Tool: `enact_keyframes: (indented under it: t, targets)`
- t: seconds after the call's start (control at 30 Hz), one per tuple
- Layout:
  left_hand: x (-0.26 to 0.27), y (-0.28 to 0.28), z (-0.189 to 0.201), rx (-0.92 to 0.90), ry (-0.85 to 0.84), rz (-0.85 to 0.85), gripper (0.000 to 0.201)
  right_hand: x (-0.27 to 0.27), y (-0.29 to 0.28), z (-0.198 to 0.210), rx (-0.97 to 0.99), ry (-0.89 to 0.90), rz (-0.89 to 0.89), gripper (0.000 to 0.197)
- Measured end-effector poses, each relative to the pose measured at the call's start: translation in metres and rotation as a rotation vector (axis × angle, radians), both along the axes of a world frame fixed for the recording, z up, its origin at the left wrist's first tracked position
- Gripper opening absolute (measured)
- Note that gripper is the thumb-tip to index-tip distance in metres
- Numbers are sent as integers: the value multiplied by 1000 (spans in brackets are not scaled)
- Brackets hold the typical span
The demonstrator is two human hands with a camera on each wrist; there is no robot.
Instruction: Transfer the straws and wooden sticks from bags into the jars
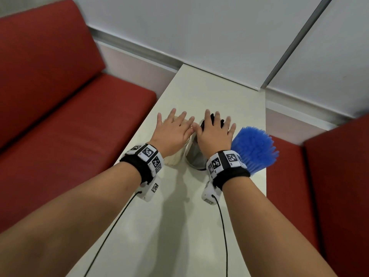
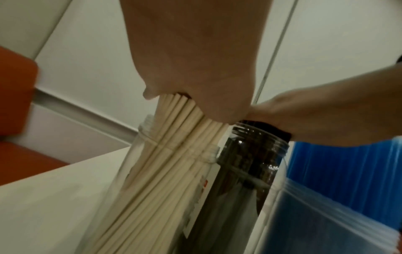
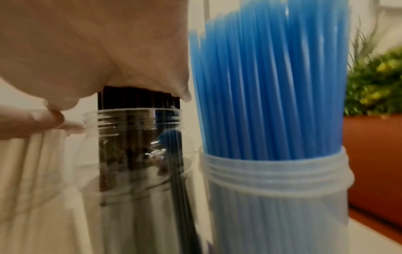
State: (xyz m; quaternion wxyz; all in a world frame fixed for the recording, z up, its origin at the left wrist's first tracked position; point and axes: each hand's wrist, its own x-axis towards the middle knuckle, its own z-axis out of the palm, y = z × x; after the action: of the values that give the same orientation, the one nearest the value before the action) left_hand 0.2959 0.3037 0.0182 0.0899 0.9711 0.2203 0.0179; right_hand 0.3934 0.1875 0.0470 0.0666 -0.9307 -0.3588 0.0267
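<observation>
Three clear jars stand in a row on the white table (image 1: 209, 90). My left hand (image 1: 173, 129) lies flat, fingers spread, pressing its palm (image 2: 191, 60) on the tops of the wooden sticks (image 2: 174, 137) in the left jar (image 1: 175, 157). Flat in the same way, my right hand (image 1: 214, 134) presses its palm (image 3: 97, 51) on the black straws (image 3: 139, 98) in the middle jar (image 1: 194, 154). Neither hand touches the blue straws (image 1: 253, 146), which fan out of the right jar (image 3: 276, 189). The two hands almost touch at the thumbs.
Red upholstered benches flank the table on the left (image 1: 69, 116) and right (image 1: 335, 176). A white wall closes the far end. A green plant in an orange planter (image 3: 374, 82) shows behind the blue straws. Cables run from both wrist cameras toward me.
</observation>
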Motion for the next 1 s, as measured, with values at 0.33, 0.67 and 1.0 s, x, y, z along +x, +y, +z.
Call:
enact_keyframes:
  t: [0.33,0.67,1.0]
  targets:
    - [-56,28,2,-533,-238,229,138,-18,-97,61,1079,-371,-240,47]
    - [-40,38,-22,-696,-168,178,138,-20,-155,-52,1084,685,-972,48]
    - [-28,45,-19,-720,-212,114,134,11,-144,-43,1067,755,-889,32]
